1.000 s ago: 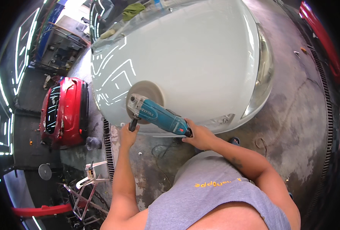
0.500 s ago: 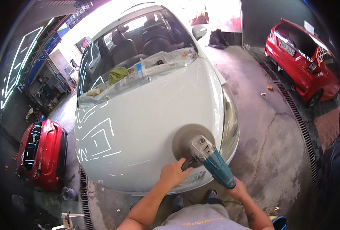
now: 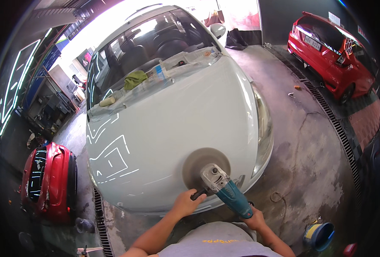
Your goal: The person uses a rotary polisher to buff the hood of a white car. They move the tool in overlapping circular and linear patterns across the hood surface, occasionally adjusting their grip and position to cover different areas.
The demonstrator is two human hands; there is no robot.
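A teal and grey polisher (image 3: 232, 193) lies over the near right part of a white car's hood (image 3: 190, 124). Its round pad (image 3: 194, 167) rests on the paint and is blurred, as if spinning. My left hand (image 3: 189, 202) is closed round the black side handle, left of the tool's head. My right hand (image 3: 255, 219) grips the rear end of the body, its fingers partly hidden by the tool. Bright light reflections show on the hood's left side.
Masking sheets with a green cloth (image 3: 135, 80) and a pale bottle (image 3: 107, 101) lie along the windshield's base. Red cars stand left (image 3: 55, 180) and right (image 3: 331, 55). A blue bucket (image 3: 320, 236) stands at the lower right, near a cord (image 3: 280, 197) on the floor.
The polisher and both hands have moved slightly left and nearer to me across the hood. My view has shifted, bringing the bucket further into sight.
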